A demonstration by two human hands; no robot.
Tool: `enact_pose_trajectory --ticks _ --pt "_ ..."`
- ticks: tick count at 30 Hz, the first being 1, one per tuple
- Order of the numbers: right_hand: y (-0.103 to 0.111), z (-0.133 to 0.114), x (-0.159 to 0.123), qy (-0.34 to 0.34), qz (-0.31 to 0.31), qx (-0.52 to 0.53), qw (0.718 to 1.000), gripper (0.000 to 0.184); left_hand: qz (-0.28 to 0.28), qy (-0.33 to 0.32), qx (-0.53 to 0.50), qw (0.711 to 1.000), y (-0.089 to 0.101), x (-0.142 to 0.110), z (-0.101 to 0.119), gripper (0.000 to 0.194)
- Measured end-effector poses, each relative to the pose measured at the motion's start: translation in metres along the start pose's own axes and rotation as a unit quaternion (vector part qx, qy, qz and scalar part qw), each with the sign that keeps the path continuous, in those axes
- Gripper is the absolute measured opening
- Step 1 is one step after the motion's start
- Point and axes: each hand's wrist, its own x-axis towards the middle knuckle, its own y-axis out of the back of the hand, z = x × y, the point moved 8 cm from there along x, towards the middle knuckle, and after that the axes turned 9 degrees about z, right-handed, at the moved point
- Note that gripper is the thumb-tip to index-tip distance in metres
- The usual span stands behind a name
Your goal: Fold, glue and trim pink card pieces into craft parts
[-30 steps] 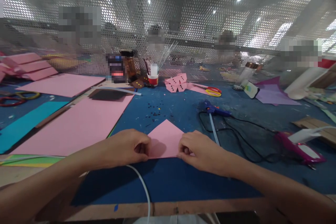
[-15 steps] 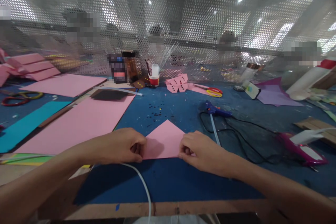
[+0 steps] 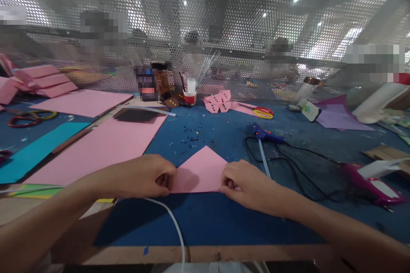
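A pink paper folded into a triangle (image 3: 201,170) lies flat on the blue table (image 3: 205,217), its tip pointing away from me. My left hand (image 3: 150,177) is curled, fingers pressed on the triangle's left corner. On the right corner rests my right hand (image 3: 246,185), its fingers curled and pinching the fold edge. Both hands rest on the table along the paper's near edge.
A large pink sheet (image 3: 96,149) lies left, a blue glue gun (image 3: 264,134) with black cord right, a magenta tool (image 3: 371,181) further right. Scissors (image 3: 262,112), a pink paper butterfly (image 3: 219,101), jars (image 3: 162,80) and a perforated metal screen (image 3: 205,30) stand behind.
My left hand has slid a little leftward along the paper's near edge, uncovering more of the triangle. The right hand stays on its corner.
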Motion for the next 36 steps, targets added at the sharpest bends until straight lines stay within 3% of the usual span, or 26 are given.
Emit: enact_pose_trajectory --ticks 9,20,32,36 --pt "0.001 -0.001 0.002 -0.005 -0.004 -0.003 1.000 0.010 -0.015 0.015 -0.013 1.000 -0.001 -0.001 0.000 0.007" --pt "0.002 0.001 0.003 0.016 0.017 -0.040 0.999 0.008 0.043 -0.031 0.008 0.999 -0.003 0.006 0.018 0.010" --pt "0.001 -0.006 0.001 0.040 0.014 0.008 0.999 0.012 0.082 -0.043 0.031 0.995 -0.012 0.011 0.014 0.012" --pt "-0.001 -0.006 0.002 0.050 0.019 0.007 0.999 0.003 0.088 -0.045 0.028 0.995 -0.012 0.010 0.015 0.013"
